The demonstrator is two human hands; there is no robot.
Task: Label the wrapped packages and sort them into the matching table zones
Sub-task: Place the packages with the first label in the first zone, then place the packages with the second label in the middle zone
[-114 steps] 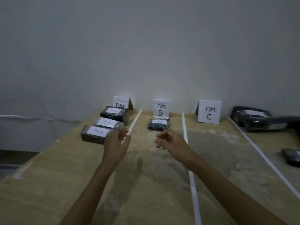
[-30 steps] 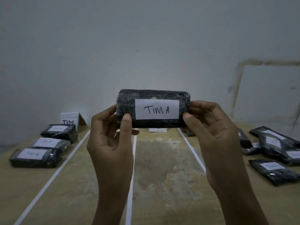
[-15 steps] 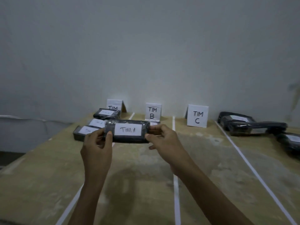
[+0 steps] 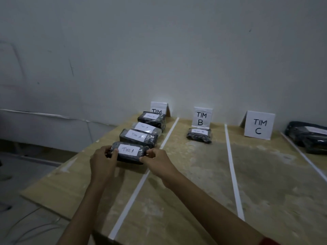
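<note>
I log: TIM A package [image 4: 130,152], long axis crosswise, ends gripped by left hand [image 4: 103,162] and right hand [image 4: 158,161], fronting the TIM A row [image 4: 138,137].

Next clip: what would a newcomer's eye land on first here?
The left hand and right hand grip the ends of a TIM A package, at the near end of a row of three more in the leftmost zone. Farther right stand the TIM B sign, a TIM B package before it, and the TIM C sign.

A scuffed grey wall [image 4: 159,50] stands behind (pale cables [image 4: 40,225], perhaps, cross the floor [image 4: 26,170]).
</note>
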